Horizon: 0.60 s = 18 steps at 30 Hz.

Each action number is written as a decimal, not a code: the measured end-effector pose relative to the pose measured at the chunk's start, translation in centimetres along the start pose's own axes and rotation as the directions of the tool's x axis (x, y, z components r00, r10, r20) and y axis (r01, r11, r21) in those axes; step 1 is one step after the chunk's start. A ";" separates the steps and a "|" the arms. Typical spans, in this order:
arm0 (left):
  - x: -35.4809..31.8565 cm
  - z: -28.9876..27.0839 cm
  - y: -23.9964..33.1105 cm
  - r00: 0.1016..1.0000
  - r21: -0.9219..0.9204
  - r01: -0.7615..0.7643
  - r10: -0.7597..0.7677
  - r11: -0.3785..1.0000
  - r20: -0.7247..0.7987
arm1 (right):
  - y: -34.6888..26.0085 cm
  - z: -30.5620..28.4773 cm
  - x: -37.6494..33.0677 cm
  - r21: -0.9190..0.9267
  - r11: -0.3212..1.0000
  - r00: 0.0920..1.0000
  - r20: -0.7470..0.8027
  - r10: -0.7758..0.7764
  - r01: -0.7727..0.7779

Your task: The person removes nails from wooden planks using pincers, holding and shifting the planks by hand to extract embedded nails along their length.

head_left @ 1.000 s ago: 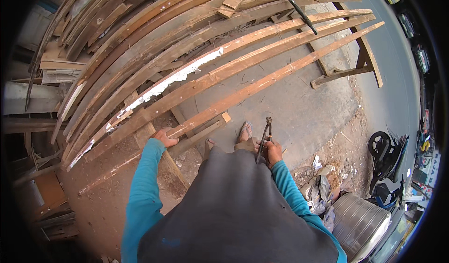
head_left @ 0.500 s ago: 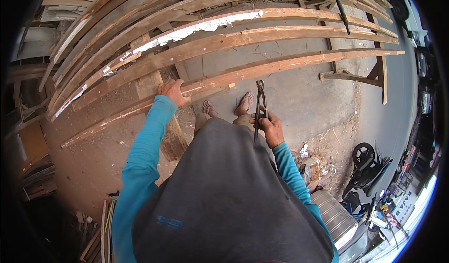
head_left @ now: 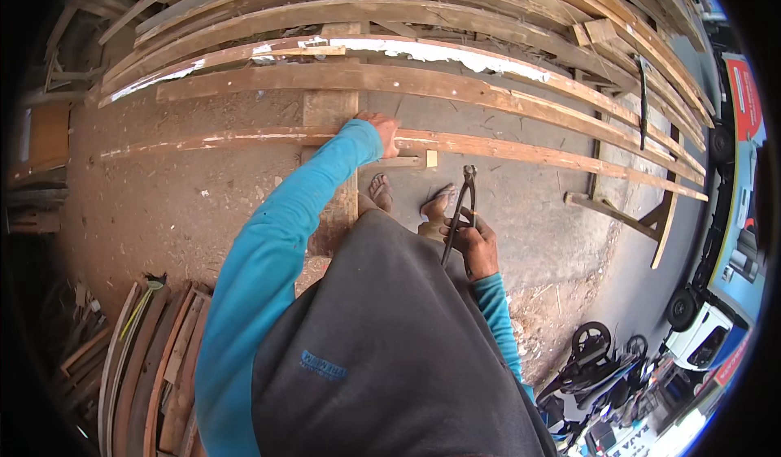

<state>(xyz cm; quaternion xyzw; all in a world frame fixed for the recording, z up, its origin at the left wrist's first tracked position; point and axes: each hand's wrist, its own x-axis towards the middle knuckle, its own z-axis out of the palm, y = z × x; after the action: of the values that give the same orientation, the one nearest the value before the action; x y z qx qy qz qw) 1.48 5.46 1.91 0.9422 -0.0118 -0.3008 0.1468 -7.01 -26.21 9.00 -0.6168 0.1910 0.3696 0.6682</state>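
A long, narrow wooden plank with a reddish-brown, scuffed face lies crosswise in front of me. My left hand is closed over it, fingers on its far side, where it crosses a wide board running beneath. In my right hand is a pair of carpenter's pincers, jaws up and handles slightly spread, held beside my leg and apart from the plank. A small pale wood block sits just on the near side of the plank, to the right of my left hand.
Beyond lie several more long planks, one with peeling white paint. A dark bar hangs across them at right. Stacked timber stands lower left. A wooden trestle leg, motorcycles and a truck are at right.
The view has swung, so the planks lie more level and sit differently in the picture. A truck now shows at right. My left hand stays on the plank; my right hand still holds the pincers.
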 end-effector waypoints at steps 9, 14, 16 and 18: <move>-1.0 3.6 0.5 0.952 0.092 -0.045 0.071 0.995 -0.299 | -1.4 1.9 -1.8 0.104 0.994 0.997 -0.070 0.041 -0.034; -1.7 4.3 1.6 0.960 0.057 -0.036 0.050 0.998 -0.276 | -2.3 1.2 -2.2 0.116 0.993 0.994 -0.106 0.036 -0.023; -2.3 4.8 1.7 0.950 0.072 -0.038 0.058 0.997 -0.305 | -2.9 1.0 -2.7 0.039 0.998 0.996 -0.073 0.057 -0.055; -1.6 4.6 1.6 0.939 0.111 -0.041 0.076 0.993 -0.336 | -2.1 0.3 -1.7 0.006 0.998 0.997 -0.042 0.063 -0.063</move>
<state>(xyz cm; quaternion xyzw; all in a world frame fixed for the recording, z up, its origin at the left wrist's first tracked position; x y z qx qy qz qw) -2.36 2.85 -0.28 0.9854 -0.0298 -0.1286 0.1072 -6.64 -26.26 11.71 -0.6166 0.2250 0.3770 0.6535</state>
